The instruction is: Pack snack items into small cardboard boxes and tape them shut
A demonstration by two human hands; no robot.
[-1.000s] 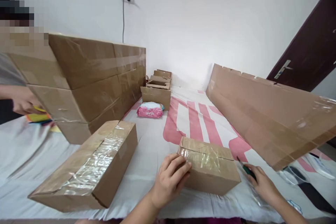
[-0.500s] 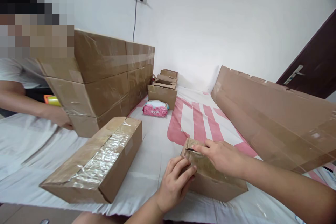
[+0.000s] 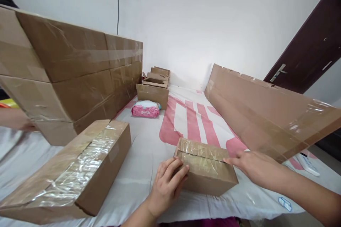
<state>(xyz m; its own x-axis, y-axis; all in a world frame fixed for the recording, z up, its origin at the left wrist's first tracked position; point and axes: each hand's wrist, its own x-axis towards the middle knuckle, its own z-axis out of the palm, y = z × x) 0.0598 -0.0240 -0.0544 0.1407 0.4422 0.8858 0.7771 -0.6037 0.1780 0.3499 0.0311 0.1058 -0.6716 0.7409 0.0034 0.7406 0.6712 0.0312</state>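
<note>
A small cardboard box (image 3: pixel 205 181) with clear tape over its top lies in front of me. A lengthwise seam runs across the taped lid. Bent over the box's near left corner, the fingers of my left hand (image 3: pixel 169 184) hold it in place. My right hand (image 3: pixel 253 165) is at the right end of the seam, its fingertips touching the top. Its fingers are drawn together, and whatever may be between them is hidden. Left of this box is a longer taped cardboard box (image 3: pixel 80 173).
Stacked taped boxes (image 3: pixel 82 56) form a wall at left, with another person's forearm (image 3: pixel 16 118) beside it. Farther back are a pink wipes pack (image 3: pixel 145 109) and open cartons (image 3: pixel 153 94). A large cardboard sheet (image 3: pixel 255 110) leans at right above the pink-and-white cloth (image 3: pixel 149 138).
My right hand has slid along the seam from the box's left end to its right end. My left hand stays at the corner. The view has turned to the right.
</note>
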